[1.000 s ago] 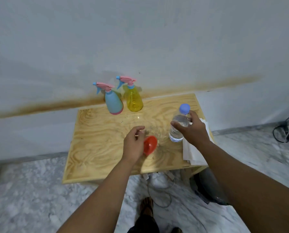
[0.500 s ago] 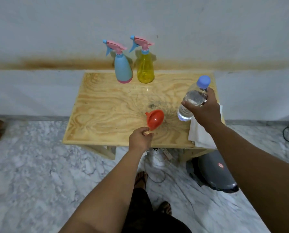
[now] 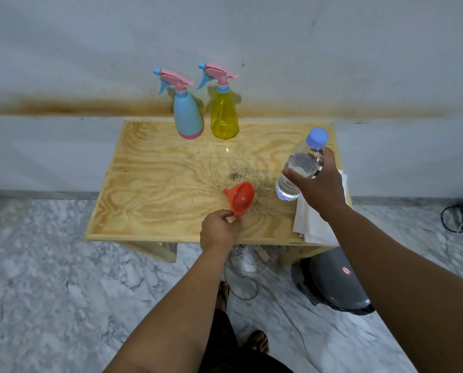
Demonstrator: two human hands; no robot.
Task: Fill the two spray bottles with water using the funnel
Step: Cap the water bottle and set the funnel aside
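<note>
Head view: my left hand pinches the spout of the small red plastic funnel, I think ready for a neck; its axis runs spout-near, mouth-far. My right hand wraps the clear capped water bottle, tilted cap-away. Both pink-triggered spray bottles, blue and yellow, stand capped at the plywood table's far edge.

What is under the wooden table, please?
Under the wooden table I can see a thin cable loop and a small tag on the marble floor. A grey round bin sits partly beneath the right corner. The tabletop covers everything further back.
</note>
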